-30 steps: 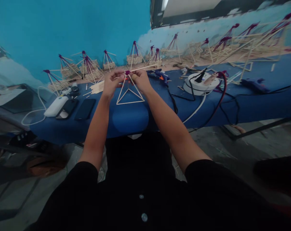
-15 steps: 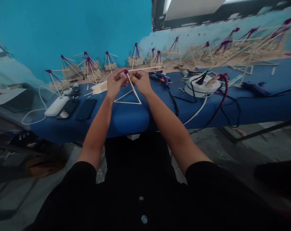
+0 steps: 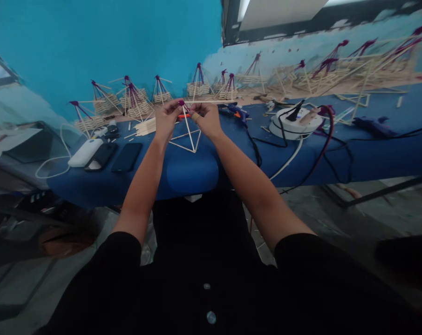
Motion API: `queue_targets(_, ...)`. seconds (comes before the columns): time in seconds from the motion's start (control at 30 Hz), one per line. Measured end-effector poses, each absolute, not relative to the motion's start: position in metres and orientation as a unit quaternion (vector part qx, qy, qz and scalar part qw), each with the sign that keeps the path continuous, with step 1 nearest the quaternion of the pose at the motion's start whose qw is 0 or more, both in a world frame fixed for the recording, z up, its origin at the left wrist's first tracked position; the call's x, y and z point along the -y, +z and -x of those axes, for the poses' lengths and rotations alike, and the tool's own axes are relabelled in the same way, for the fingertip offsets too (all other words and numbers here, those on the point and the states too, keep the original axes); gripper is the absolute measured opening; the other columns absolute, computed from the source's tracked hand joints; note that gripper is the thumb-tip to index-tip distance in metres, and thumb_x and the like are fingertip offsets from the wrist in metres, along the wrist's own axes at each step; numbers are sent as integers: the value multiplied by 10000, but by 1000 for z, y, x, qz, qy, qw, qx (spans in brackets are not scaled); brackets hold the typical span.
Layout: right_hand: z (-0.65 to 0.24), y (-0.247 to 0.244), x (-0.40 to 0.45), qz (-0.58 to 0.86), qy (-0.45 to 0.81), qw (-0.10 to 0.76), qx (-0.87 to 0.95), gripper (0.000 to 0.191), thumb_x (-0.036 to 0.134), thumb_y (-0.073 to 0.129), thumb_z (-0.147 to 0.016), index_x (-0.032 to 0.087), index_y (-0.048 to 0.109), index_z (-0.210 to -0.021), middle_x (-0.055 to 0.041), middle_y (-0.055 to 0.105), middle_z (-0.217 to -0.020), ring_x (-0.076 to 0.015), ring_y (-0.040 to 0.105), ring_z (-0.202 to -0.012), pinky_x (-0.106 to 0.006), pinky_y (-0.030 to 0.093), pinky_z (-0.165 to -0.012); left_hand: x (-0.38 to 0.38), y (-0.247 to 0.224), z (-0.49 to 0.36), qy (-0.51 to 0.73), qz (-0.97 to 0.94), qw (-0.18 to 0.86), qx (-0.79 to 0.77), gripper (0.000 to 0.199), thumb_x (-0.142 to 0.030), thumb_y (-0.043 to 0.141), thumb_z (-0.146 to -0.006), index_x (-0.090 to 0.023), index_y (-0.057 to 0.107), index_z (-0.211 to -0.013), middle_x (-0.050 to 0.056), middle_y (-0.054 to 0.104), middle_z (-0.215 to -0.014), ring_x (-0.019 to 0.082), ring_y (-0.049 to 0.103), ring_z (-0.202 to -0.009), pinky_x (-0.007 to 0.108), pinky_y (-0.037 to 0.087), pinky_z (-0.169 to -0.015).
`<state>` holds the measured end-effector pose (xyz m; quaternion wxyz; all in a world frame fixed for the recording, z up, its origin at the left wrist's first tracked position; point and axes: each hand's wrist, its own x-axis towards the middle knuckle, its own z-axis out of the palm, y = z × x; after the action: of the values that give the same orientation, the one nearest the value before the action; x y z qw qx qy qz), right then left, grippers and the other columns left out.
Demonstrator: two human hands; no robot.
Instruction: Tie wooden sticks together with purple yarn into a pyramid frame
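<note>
"First, what differs from the frame half a second earlier?"

"The stick pyramid (image 3: 189, 130) has rotated: one base corner now points toward the near edge of the tabletop (image 3: 193, 176), where a base side faced previously."

"Location and grip?"

"Between the two hands, over the tabletop. The left hand (image 3: 166, 117) is pinched on the purple apex knot (image 3: 180, 103); the right hand (image 3: 208, 121) has its fingertips just beside it, contact indeterminate."

"Quantities?"

"Glue guns (image 3: 238, 115): two. Round white extension socket (image 3: 290, 128), between them: one."
</note>
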<state>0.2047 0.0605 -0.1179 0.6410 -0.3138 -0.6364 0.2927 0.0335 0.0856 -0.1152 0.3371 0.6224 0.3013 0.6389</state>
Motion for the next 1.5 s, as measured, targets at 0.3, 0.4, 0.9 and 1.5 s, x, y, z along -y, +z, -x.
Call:
queue_targets(0.3, -200, -118, -62, 299, 267, 677, 617, 513, 478, 1031, -670, 240, 794, -1058, -44, 752, -1012, -182, 670, -887, -334, 618, -834, -86, -109, -32, 642, -602, 370, -297, 428, -482, 977, -875, -234, 791, -1170, 48, 829, -1110, 151, 775, -933, 255, 596, -721)
queue_targets(0.4, -201, -116, -56, 294, 223, 685, 628, 441, 572, 972, -756, 253, 840, -1031, -58, 768, -1061, -190, 650, -881, -349, 603, -834, -81, -107, -34, 637, -596, 396, -286, 407, -398, 1001, -852, -244, 787, -1162, 33, 829, -1099, 126, 738, -871, 259, 573, -704)
queue_targets(0.9, -199, -111, -48, 283, 238, 698, 613, 241, 486, 814, -882, 254, 825, -947, -42, 794, -965, -215, 712, -935, -353, 599, -925, -76, -108, -43, 652, -649, 286, -269, 359, -544, 878, -899, -283, 817, -1138, 32, 763, -999, 139, 689, -757, 269, 549, -683)
queue_targets(1.5, -196, -111, -48, 285, 300, 699, 583, 63, 282, 861, -857, 231, 861, -893, 5, 762, -858, -143, 663, -755, -286, 607, -748, -57, -94, -42, 659, -677, 147, -294, 270, -515, 872, -929, -261, 838, -1016, 70, 776, -1058, 205, 742, -1003, 317, 623, -898)
